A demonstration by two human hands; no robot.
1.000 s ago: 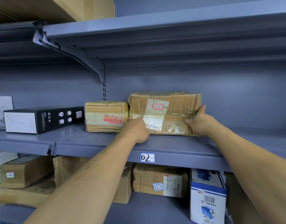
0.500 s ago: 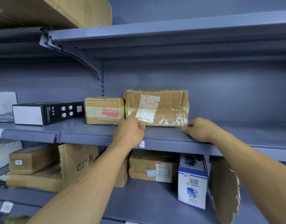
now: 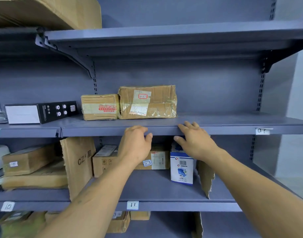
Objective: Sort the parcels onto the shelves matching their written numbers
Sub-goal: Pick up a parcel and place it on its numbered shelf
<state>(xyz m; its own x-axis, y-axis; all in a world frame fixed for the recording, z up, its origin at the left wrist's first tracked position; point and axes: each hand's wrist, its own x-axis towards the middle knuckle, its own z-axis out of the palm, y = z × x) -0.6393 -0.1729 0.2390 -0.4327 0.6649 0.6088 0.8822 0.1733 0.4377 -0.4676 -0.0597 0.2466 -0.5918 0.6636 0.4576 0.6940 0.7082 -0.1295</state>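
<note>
parcel (image 3: 147, 102) sits on shelf (image 3: 219, 121) beyond empty, relaxed left hand (image 3: 135, 146) and right hand (image 3: 198, 144).

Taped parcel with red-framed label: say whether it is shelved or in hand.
On the shelf. The taped parcel lies flat; left hand and right hand are off it.

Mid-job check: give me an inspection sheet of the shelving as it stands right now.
Surface: grey metal middle shelf, level.
Job's things: taped brown parcel stands on it beside a smaller parcel.
Clutter: black-and-white box further left.
Grippers: left hand and right hand at the shelf's front edge, holding nothing.
Cables: nothing seen.
Surroundings: lower shelf, tagged 11, holds boxes and torn cardboard.
</note>
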